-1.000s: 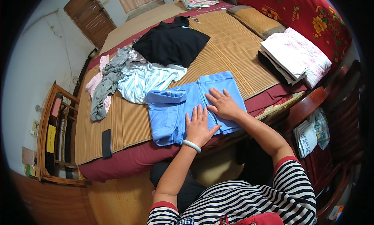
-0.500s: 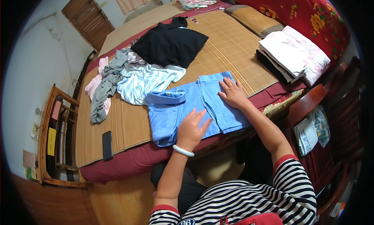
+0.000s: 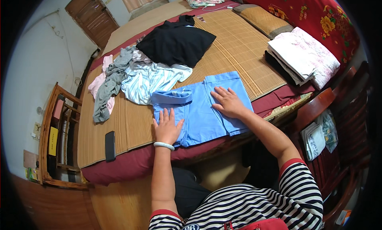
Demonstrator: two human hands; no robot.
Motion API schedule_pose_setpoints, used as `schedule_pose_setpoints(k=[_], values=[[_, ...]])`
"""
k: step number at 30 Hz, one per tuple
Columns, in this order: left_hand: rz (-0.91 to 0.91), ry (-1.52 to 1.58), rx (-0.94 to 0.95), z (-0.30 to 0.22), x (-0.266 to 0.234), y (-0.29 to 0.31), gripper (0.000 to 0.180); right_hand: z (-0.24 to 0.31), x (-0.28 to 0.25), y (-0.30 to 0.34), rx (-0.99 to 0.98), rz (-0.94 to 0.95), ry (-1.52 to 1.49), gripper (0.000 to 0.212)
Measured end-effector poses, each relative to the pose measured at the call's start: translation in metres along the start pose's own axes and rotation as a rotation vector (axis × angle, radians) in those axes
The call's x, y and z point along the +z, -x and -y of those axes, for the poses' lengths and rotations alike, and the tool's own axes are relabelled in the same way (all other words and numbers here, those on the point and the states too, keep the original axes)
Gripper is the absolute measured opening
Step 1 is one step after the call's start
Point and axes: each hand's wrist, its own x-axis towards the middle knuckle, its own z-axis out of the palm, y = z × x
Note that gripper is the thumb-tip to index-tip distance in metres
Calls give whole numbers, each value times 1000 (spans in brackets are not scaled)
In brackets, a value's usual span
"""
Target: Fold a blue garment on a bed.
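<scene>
A blue collared shirt (image 3: 199, 110) lies partly folded on the bed's near edge, its collar toward the left and its right side folded inward. My left hand (image 3: 168, 126), with a pale bangle (image 3: 164, 145) at the wrist, rests flat on the shirt's left part, below the collar. Flat on the folded right panel lies my right hand (image 3: 229, 102), fingers spread. Neither hand grips the cloth.
Loose clothes lie beyond the shirt: a black garment (image 3: 175, 43), a striped light-blue one (image 3: 155, 80), a grey one (image 3: 111, 84). A phone (image 3: 110, 145) lies at left on the bamboo mat (image 3: 131, 130). Folded clothes (image 3: 302, 57) are stacked at right, near a wooden chair (image 3: 314, 106).
My left hand has moved left and come down onto the shirt's left part. My right hand has slid a little left and toward me on the folded panel.
</scene>
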Motion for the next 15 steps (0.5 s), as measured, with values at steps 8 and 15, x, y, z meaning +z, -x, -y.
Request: schedule_pose_setpoints(k=[8, 15], values=[[7, -42, 150, -12, -4, 4, 77, -50, -10, -2, 276, -33, 114, 70], [58, 76, 107, 0, -5, -15, 74, -13, -2, 2, 175, 10, 102, 68]])
